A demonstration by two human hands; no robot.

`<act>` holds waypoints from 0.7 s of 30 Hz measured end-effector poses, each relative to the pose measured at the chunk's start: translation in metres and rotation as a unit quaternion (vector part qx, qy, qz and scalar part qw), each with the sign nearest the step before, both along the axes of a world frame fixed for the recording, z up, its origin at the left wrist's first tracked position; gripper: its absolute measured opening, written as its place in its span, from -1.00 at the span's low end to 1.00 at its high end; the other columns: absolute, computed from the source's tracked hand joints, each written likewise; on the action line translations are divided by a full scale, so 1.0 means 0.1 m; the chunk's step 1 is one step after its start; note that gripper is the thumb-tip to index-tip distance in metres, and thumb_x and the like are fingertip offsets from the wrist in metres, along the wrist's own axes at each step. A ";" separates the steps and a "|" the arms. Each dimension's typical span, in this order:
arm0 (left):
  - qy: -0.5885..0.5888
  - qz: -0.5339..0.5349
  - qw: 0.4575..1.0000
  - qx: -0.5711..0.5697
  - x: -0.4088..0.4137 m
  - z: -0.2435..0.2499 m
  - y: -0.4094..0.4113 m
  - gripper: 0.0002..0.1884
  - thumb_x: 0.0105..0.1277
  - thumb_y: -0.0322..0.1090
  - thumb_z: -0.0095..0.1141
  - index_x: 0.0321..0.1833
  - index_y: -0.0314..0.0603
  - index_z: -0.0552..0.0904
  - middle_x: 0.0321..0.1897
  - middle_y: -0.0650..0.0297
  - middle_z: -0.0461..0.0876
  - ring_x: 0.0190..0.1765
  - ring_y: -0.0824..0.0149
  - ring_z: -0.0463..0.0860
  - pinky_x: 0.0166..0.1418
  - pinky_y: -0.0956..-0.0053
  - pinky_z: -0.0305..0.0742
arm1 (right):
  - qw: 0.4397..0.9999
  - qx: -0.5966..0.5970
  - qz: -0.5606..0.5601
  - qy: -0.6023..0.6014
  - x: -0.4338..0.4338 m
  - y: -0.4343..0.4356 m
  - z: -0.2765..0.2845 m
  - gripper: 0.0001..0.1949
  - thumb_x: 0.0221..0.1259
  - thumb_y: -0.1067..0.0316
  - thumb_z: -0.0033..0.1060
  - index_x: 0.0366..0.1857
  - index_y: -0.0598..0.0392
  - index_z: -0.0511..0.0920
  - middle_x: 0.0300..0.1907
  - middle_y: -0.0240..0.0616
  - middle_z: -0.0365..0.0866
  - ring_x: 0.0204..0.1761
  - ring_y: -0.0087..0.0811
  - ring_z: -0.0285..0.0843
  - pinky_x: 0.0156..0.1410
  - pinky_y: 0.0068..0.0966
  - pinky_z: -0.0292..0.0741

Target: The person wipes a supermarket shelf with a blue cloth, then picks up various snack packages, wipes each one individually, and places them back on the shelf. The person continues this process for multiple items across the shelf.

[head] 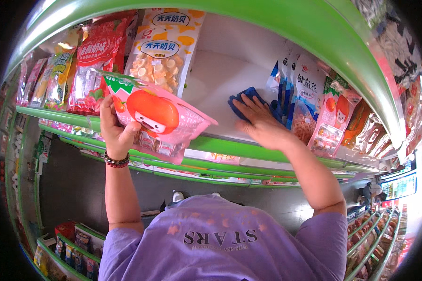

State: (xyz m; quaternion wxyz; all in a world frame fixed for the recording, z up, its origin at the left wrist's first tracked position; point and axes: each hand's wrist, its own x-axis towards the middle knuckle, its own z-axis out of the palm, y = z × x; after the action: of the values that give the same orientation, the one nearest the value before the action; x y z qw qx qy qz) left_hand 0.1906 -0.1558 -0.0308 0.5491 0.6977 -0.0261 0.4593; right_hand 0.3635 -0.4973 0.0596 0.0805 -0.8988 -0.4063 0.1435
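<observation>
My left hand [116,128] grips a pink snack pouch [158,112] by its left side, thumb on the front. The pouch shows a cartoon tomato-like figure and is tilted above the green front edge of the shelf. On the white shelf board [214,80], my right hand [258,121] lies flat over a dark blue cloth [251,93], pressing it down with spread fingers. Part of the cloth is hidden under the palm. Just right of that hand stand blue-and-white bags of shredded squid [304,98].
Left on the shelf are a yellow-and-white snack bag [161,52] and a red candy bag [95,63]. Another pink pouch [334,119] stands at right. A green shelf edge [267,17] arches overhead. Lower racks [70,253] stand behind on the dark floor [70,186]. A person [371,193] is far right.
</observation>
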 end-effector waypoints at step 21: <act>-0.003 -0.114 0.993 -0.030 -0.08 -0.15 0.17 0.11 -0.04 0.11 0.71 0.44 -0.31 0.29 0.16 0.17 0.60 0.15 0.32 0.64 0.28 0.33 0.55 | 0.982 0.059 0.088 -0.154 1.08 1.45 -0.44 -0.38 0.38 0.33 -0.09 0.58 0.03 0.31 0.63 -0.17 0.25 0.63 0.01 0.14 0.72 -0.12 0.06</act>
State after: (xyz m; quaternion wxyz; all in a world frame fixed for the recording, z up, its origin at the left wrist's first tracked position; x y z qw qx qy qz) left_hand 0.1825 -0.1387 -0.0461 0.6185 0.6721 -0.0929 0.3963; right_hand 0.4712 -0.3521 0.0160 0.0573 -0.8647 -0.4988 -0.0142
